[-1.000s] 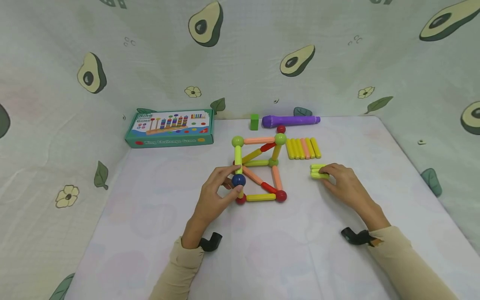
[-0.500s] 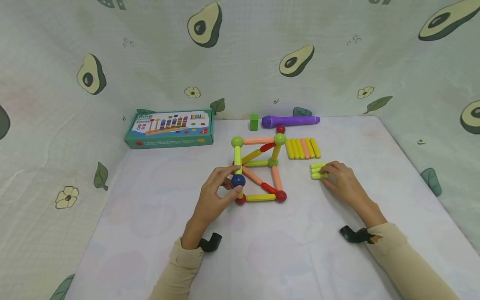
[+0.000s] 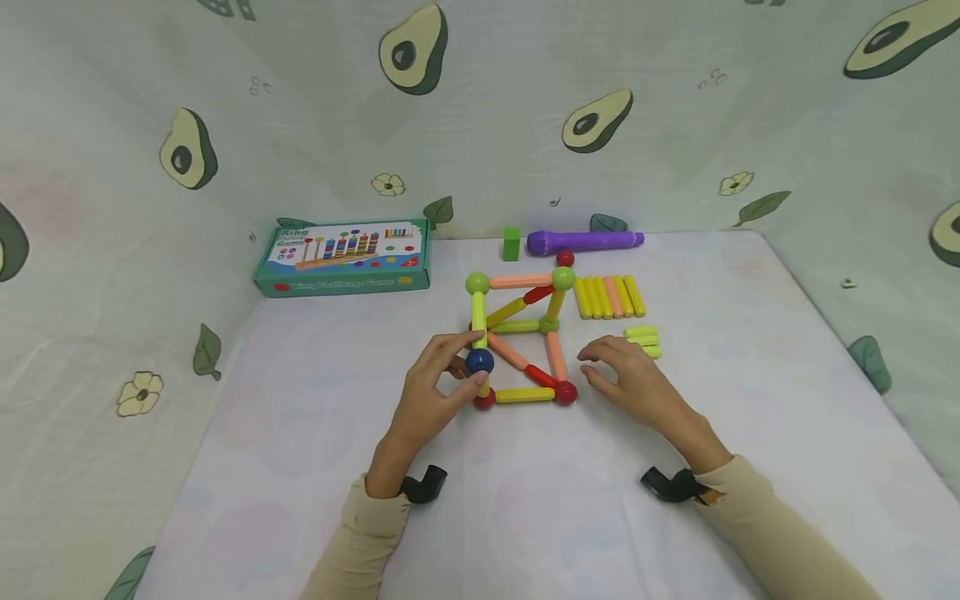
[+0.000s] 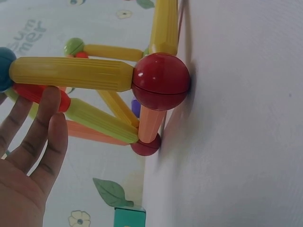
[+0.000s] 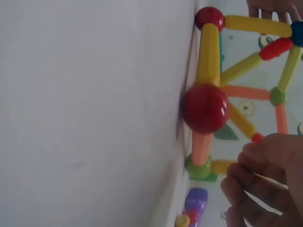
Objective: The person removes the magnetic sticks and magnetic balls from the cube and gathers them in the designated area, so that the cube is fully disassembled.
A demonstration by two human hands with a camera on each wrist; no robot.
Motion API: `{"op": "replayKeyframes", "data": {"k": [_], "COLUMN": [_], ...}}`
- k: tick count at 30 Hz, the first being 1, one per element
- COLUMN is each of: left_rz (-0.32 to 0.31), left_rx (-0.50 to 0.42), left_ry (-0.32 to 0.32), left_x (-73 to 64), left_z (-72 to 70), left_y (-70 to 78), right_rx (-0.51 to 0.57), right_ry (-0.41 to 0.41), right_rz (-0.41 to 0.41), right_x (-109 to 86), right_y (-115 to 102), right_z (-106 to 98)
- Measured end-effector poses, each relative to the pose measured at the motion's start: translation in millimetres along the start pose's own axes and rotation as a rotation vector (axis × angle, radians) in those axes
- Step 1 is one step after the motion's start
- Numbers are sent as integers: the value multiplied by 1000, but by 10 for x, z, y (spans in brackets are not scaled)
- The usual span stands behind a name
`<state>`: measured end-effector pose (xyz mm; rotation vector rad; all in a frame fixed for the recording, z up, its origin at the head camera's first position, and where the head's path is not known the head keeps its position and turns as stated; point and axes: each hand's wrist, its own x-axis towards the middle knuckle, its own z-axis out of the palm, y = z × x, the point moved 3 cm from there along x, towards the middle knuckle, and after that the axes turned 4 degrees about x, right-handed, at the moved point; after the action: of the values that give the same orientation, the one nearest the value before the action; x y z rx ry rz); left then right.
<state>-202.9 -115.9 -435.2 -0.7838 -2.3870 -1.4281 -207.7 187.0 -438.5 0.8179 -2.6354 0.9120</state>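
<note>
A frame of magnetic sticks and balls stands mid-table in the head view, with red balls at its base and lime balls at upper corners. My left hand pinches the blue ball at its near left top corner, thumb in front and index finger on the lime stick. In the left wrist view, a yellow stick runs from that ball to a red ball. My right hand holds nothing, fingers loosely bent, just right of the frame. Behind it lie short lime sticks, side by side.
Several yellow sticks and one salmon stick lie in a row behind. At the back are a purple microphone-shaped toy, a green block, and a green game box. A patterned cloth hangs behind the table.
My right hand has let go of the short lime sticks, now lined up, and moved left toward the frame. The left hand has kept its grip on the blue ball.
</note>
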Motion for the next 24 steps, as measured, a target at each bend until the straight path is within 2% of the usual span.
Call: {"op": "replayKeyframes", "data": {"k": [4, 11, 19, 24], "left_rz": [10, 25, 77, 101], "left_rx": [-9, 24, 13, 0], "left_ry": [-2, -10, 24, 40], "left_x": [6, 18, 17, 8], "left_z": [19, 28, 17, 19], "left_y": [3, -8, -27, -37], "right_rx": [93, 236, 248, 208], "right_ry": [-15, 25, 92, 143], "right_rz": [-34, -126, -246, -283], "right_x": [31, 171, 393, 490], "right_y": [-170, -589, -1048, -1191], "right_z": [112, 172, 237, 319]}}
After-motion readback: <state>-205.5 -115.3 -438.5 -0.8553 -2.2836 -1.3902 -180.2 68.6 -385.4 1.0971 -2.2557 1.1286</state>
